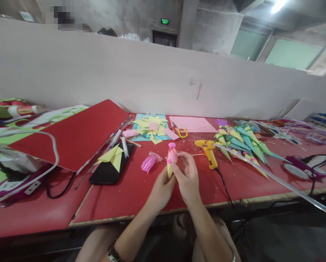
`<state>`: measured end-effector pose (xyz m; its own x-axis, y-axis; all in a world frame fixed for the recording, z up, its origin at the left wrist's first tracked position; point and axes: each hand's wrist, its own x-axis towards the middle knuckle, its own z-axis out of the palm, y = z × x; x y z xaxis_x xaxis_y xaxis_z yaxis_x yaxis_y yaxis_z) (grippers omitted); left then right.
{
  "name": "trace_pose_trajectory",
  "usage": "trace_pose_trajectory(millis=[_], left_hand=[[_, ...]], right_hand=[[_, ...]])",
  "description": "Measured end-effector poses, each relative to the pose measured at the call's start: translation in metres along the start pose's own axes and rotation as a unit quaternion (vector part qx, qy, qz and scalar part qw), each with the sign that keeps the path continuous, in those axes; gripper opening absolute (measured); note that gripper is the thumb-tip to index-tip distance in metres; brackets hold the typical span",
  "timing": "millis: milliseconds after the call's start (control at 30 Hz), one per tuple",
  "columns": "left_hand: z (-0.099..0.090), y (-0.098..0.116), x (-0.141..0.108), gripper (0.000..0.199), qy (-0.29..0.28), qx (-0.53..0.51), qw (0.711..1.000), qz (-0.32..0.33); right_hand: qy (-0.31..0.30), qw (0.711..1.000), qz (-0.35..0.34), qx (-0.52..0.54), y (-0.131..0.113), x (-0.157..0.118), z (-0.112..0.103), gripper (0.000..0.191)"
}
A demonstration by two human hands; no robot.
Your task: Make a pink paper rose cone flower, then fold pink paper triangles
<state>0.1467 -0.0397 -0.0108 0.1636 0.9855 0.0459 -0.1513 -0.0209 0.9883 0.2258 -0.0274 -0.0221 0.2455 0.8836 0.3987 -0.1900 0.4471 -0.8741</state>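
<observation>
A small cone craft (172,155), pink on top with a pale yellow lower part, stands upright between my two hands. My left hand (163,186) wraps round its lower end. My right hand (188,176) has thumb and fingers closed on its right side. Just left of the craft lies a bright pink packet (149,163) in clear plastic. A yellow glue gun (208,151) rests to the right of my hands, with a long clear glue stick (274,174) reaching from its back toward the lower right.
Finished cones (242,140) are piled at the right. Yellow paper scraps (153,125), scissors (183,133) and pink paper (192,124) lie behind my hands. At the left are a black phone (106,171), a red sheet (81,133) and a power strip (28,186). The red table (110,203) ends before my lap.
</observation>
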Motion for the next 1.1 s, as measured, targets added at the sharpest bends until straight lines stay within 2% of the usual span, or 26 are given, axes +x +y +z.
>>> trace_pose_trajectory(millis=[167, 500, 900, 1100], left_hand=[[-0.0012, -0.0026, 0.0022, 0.021, -0.001, 0.001, 1.000, 0.004], [-0.0025, -0.0032, 0.0013, 0.021, -0.006, -0.007, 1.000, -0.002], [-0.0016, -0.0029, 0.0033, 0.026, -0.006, 0.013, 1.000, 0.010], [-0.0017, -0.0023, 0.0028, 0.026, -0.001, 0.028, 0.999, 0.016]], right_hand=[[-0.038, 0.993, 0.062, 0.093, -0.0007, 0.0037, -0.0026, 0.033], [-0.092, 0.982, 0.094, 0.134, 0.0003, 0.0045, -0.0048, 0.036], [-0.070, 0.991, 0.087, 0.076, -0.0009, 0.0052, -0.0038, 0.030], [-0.068, 0.988, 0.097, 0.094, 0.0003, 0.0047, -0.0048, 0.030]])
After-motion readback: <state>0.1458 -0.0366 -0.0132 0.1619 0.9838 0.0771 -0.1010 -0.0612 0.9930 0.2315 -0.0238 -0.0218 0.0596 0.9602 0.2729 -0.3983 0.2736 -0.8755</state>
